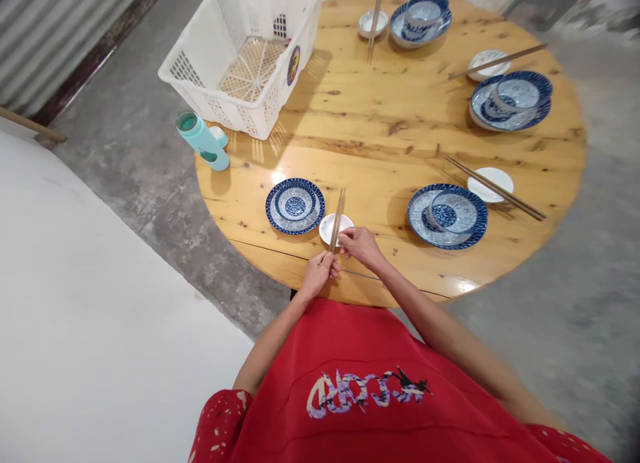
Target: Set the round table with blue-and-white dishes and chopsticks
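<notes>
My left hand is closed around the near ends of a pair of wooden chopsticks, close to the table's near edge. The chopsticks point away from me and lie across a small white dish. My right hand is at the dish's right side, fingers curled together by the rim and the chopsticks; what they pinch, if anything, is hidden. Left of the dish sits a blue-and-white plate with a matching bowl on it.
More blue-patterned plates with bowls stand along the round wooden table, including a plate to the right. A white dish has chopsticks across it. A white plastic basket and a turquoise bottle stand at the left.
</notes>
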Available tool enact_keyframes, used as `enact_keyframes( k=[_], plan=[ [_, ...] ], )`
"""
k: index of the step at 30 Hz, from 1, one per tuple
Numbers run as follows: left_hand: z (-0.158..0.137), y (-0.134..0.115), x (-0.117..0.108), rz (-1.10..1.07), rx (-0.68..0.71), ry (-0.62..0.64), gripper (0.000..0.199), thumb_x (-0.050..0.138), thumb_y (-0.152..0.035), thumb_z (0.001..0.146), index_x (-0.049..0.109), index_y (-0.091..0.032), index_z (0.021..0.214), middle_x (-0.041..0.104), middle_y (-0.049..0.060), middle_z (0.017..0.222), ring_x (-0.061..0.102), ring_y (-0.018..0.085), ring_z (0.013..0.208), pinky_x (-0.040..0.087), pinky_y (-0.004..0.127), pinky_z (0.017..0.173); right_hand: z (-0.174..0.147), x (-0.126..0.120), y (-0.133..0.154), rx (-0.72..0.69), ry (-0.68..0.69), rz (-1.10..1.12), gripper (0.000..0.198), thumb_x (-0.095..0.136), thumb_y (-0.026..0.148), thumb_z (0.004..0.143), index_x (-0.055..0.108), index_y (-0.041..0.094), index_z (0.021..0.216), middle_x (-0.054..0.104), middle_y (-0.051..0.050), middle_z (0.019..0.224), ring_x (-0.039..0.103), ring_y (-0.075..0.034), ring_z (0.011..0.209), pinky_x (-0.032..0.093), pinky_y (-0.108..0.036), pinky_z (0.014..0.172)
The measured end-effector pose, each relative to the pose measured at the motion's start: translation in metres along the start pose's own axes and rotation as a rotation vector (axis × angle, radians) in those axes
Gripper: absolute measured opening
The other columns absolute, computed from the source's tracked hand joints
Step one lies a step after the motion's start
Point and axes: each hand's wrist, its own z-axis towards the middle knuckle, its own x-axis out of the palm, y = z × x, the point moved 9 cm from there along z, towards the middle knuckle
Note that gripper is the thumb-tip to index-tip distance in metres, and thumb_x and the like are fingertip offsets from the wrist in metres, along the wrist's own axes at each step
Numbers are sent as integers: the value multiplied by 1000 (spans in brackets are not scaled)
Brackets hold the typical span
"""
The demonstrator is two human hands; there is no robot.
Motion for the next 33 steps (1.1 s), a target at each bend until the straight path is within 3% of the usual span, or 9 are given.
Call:
enact_keyframes(
  k=[4, 13, 33],
  plan=[
    [2, 2, 0, 23, -6, -1, 33, 54, -47, 94, 60, -17, 82, 65, 1, 67, 55, 9, 50, 41, 20, 51, 5, 0, 3, -5, -15, -94, 23, 54, 20, 85, 64, 17, 64, 57, 1, 44, 52, -12, 38, 40, -21, 45],
    [5, 5, 0, 21, 10, -4, 30, 53, -42, 94, 60, -16, 80, 65, 0, 66, 54, 8, 49, 41, 20, 51, 6, 1, 5, -2, -18, -194, 28, 52, 21, 88, 64, 17, 63, 58, 0, 45, 51, -12, 38, 39, -22, 47],
    [5, 3, 0, 40, 22, 4, 32, 53, -44, 94, 60, -16, 80, 65, 0, 67, 55, 9, 51, 42, 22, 54, 4, -1, 3, 20, -29, -148, 22, 54, 25, 85, 66, 16, 69, 58, 0, 46, 52, -13, 38, 41, -23, 45]
  ],
)
